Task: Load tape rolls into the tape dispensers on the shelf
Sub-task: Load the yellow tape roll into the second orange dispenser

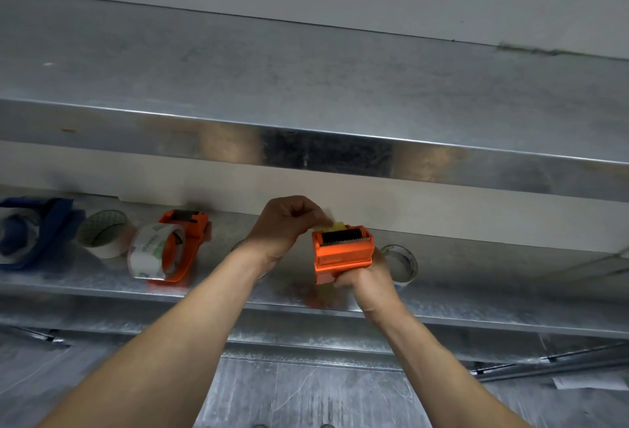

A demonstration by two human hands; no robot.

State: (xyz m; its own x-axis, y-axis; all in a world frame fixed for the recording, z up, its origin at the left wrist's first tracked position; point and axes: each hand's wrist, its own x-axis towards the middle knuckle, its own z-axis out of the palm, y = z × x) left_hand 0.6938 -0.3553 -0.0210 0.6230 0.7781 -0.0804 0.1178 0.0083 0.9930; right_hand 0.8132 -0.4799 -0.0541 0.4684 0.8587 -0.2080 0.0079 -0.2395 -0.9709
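Gripping the orange dispenser (342,252) just above the shelf (476,295) steadies it in the right hand (366,279), while the left hand (289,223) pinches the tape end (335,223), likely threading it over the cutter (345,239).

A galvanised metal shelf (218,271) carries a row of things along its back. From the left lie a blue tape dispenser (44,233), a loose white tape roll (102,235) and an orange tape dispenser (189,240) bearing a clear printed tape roll (155,252). Well apart to the right sits a clear tape roll (403,262).
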